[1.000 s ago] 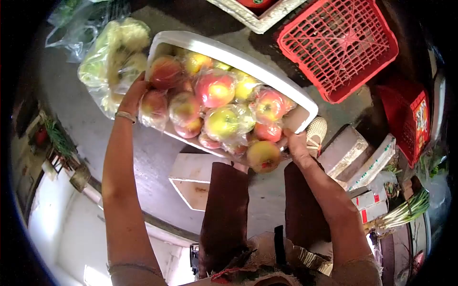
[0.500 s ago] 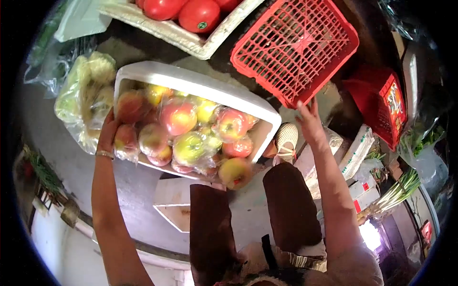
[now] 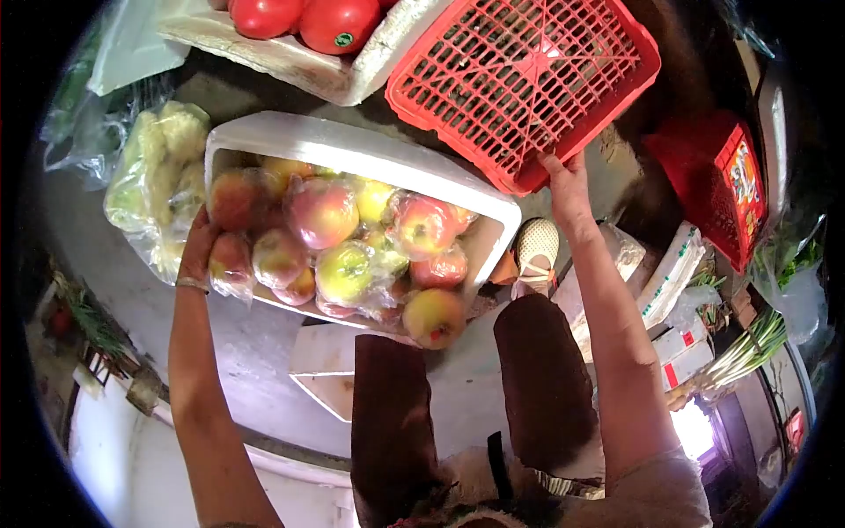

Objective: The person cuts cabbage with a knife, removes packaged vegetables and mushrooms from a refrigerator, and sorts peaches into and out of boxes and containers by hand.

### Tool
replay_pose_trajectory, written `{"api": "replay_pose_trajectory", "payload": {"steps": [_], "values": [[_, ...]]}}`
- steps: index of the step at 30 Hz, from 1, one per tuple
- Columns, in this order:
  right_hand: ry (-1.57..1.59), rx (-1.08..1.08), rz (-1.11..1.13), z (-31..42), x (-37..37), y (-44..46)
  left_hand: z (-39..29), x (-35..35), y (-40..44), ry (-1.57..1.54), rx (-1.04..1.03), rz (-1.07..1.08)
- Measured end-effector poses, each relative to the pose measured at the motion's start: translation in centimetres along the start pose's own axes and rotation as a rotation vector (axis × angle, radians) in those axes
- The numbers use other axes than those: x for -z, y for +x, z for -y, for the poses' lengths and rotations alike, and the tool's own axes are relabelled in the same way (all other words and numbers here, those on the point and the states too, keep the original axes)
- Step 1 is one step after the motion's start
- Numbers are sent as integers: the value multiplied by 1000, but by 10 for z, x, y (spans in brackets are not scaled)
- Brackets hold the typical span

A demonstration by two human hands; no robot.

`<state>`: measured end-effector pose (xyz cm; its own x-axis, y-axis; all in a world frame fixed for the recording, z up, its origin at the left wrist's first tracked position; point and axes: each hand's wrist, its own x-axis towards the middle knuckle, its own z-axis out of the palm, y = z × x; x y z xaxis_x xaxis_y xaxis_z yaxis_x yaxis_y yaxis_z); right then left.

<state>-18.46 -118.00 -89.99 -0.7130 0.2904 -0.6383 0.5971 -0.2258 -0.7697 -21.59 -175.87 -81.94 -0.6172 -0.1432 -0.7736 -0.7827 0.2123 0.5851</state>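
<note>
A white foam box (image 3: 352, 146) full of apples, many wrapped in clear plastic film, tilts in front of me. My left hand (image 3: 199, 246) grips the box's left end, its fingertips partly hidden by the wall. A red-and-yellow apple (image 3: 433, 319) sits at the box's near right edge. My right hand (image 3: 569, 185) pinches the near rim of a red plastic basket (image 3: 563, 163) with a lattice bottom. The basket is held to the right of the box, above the floor.
A foam box of tomatoes (image 3: 339, 22) stands at the far side. Bagged pale green vegetables (image 3: 158, 167) lie left of the apples. At right are a red bin (image 3: 717, 189), white packages (image 3: 664, 273) and green onions (image 3: 748, 348). A white box (image 3: 326, 374) sits near my legs.
The red basket has shifted left with my right hand, and its corner now overlaps the tomato box's corner. My left hand stays on the foam box.
</note>
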Motion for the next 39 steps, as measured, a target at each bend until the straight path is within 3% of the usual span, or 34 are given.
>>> {"api": "replay_pose_trajectory", "payload": {"steps": [7,11,13,16,18,20,21,22,23,24,25,27,29,31,32,34,35,39], "values": [[-20,94,106,-12,6,5,-14,-7,-8,-24,19,3],[-46,23,147,8,0,-3,-4,2,-3,58,-35,10],[37,-49,57,-1,4,-13,3,12,-1,115,-78,6],[-120,-52,126,0,27,-65,-2,17,-2,222,-129,1],[-201,-226,244,22,46,-117,-18,8,-16,240,-102,-11],[-523,-355,393,44,71,-171,-42,2,-43,185,-49,32],[-518,-262,431,47,86,-209,-52,-9,-59,185,-54,45],[-638,-194,515,76,89,-237,-62,-24,-76,249,-36,-113],[-715,35,570,89,98,-263,-70,-30,-93,316,-19,-271],[-865,38,588,115,98,-293,-53,-16,-102,454,-205,-266],[-942,7,612,139,97,-316,-23,-3,-111,585,-399,-256],[-1014,-36,601,159,102,-356,23,-9,-163,360,-249,-211],[-980,150,741,166,108,-383,52,-36,-238,678,-296,23],[-1100,218,759,163,108,-386,2,-134,-331,788,-165,210],[-1111,211,687,156,105,-383,6,-148,-366,715,-35,267],[-1152,215,592,158,98,-380,-20,-189,-425,766,-9,388],[-1165,193,550,159,97,-382,-26,-199,-442,773,-93,460],[-970,182,473,154,111,-390,-35,-233,-461,1090,-227,391]]}}
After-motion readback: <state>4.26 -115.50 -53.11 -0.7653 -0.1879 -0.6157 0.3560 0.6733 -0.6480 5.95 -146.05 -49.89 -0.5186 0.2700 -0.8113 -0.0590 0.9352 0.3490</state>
